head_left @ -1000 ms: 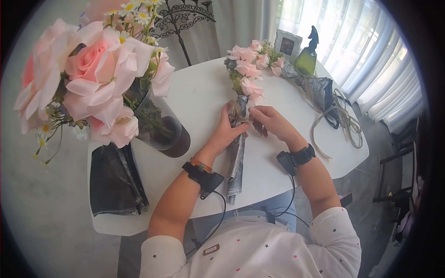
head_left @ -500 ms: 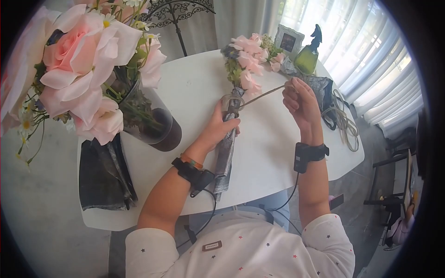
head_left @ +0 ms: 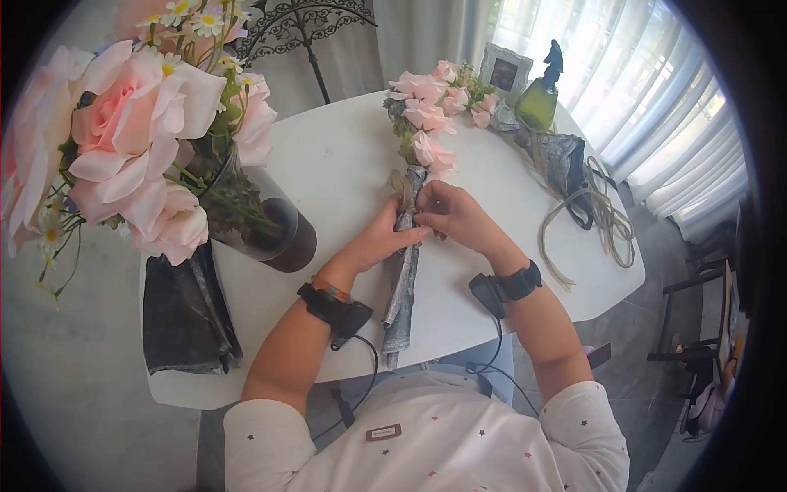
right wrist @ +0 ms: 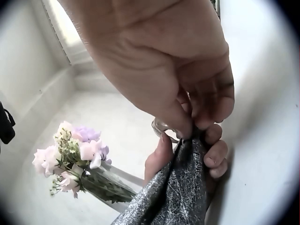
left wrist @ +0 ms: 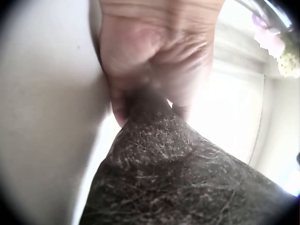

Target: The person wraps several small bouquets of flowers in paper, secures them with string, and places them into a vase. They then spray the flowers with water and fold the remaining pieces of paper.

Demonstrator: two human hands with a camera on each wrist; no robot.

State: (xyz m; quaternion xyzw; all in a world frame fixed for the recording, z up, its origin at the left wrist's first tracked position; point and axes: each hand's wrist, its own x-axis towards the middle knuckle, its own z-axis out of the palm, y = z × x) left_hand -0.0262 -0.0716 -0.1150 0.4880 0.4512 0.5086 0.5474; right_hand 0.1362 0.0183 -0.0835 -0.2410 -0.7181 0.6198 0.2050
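Observation:
A bouquet of pink roses (head_left: 430, 119) lies on the white table, its stems in dark silvery wrapping (head_left: 402, 303). Around the wrapping's neck the left hand (head_left: 377, 239) is curled, also seen in the left wrist view, where the wrapping (left wrist: 164, 173) fans out below the palm. Close against the same neck, the right hand (head_left: 461, 220) pinches at a tan cord (head_left: 402, 187) wound there. In the right wrist view, the right hand's thumb and fingers meet at the gathered wrapping (right wrist: 183, 187), beside the left hand's fingertips (right wrist: 216, 152). The pinched piece itself is mostly hidden.
A glass vase (head_left: 275, 225) of large pink roses stands at left, with folded black wrapping (head_left: 184, 316) near it. At the back right are a picture frame (head_left: 504, 72), a green spray bottle (head_left: 538, 102) and more silvery wrapping (head_left: 561, 160) with loose cord (head_left: 611, 225).
The right hand pulled a cord end out to the right, then came back to the bouquet's neck beside the left hand. The left hand has kept its hold on the wrapping.

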